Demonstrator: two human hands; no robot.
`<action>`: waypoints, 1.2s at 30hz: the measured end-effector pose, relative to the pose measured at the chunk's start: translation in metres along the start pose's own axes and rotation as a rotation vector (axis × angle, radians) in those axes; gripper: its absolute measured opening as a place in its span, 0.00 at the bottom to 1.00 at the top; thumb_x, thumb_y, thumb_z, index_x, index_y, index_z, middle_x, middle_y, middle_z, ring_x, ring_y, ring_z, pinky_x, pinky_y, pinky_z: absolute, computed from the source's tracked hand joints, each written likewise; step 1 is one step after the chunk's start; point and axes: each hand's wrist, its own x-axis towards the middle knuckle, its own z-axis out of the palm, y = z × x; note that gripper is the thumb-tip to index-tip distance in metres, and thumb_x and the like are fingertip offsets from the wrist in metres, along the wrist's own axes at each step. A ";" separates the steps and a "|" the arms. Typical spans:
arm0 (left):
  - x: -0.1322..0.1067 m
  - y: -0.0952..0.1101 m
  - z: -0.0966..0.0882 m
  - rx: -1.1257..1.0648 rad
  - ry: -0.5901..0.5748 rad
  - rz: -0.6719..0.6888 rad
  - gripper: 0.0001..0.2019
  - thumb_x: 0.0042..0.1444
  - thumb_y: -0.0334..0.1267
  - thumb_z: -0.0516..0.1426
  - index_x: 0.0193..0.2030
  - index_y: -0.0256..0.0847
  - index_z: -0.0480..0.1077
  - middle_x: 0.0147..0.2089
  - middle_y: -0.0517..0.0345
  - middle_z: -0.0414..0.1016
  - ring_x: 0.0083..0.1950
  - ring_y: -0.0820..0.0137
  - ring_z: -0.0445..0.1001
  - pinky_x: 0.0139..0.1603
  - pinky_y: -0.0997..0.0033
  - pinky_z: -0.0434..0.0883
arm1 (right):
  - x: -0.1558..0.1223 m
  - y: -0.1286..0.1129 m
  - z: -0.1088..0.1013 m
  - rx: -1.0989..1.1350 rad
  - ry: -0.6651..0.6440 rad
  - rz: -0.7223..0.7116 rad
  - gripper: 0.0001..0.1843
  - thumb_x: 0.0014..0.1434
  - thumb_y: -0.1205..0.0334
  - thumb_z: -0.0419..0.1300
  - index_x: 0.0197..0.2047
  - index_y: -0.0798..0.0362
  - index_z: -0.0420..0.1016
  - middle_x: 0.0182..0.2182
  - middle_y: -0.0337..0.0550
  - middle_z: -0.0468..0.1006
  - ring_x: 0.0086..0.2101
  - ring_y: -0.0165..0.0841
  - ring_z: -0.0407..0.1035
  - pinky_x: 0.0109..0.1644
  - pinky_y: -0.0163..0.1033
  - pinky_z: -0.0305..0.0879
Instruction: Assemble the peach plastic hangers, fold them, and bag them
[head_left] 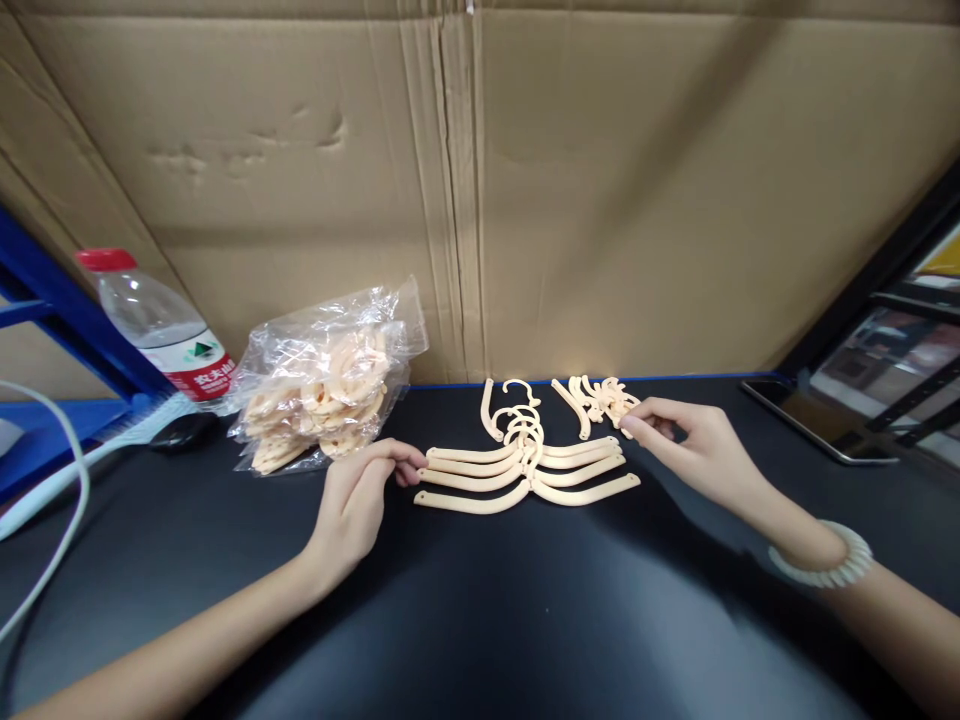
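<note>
From here I see the hands apart: the left hand [360,498] has its fingertips at the left ends of the overlapping hangers [530,484], the right hand [694,442] at the small parts [613,402]; whether either grips, I can't tell. The hangers lie mid-table [480,610], with wide room on the near side. A plastic bag [322,390] sits left; cardboard [637,200] walls the far edge.
</note>
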 end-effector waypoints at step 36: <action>0.055 0.056 0.022 -0.047 -0.351 -0.156 0.06 0.63 0.35 0.55 0.45 0.36 0.65 0.37 0.58 0.74 0.37 0.69 0.78 0.37 0.69 0.78 | 0.073 -0.014 0.033 0.664 -0.360 0.395 0.20 0.62 0.47 0.59 0.32 0.56 0.67 0.24 0.35 0.69 0.18 0.20 0.58 0.21 0.28 0.57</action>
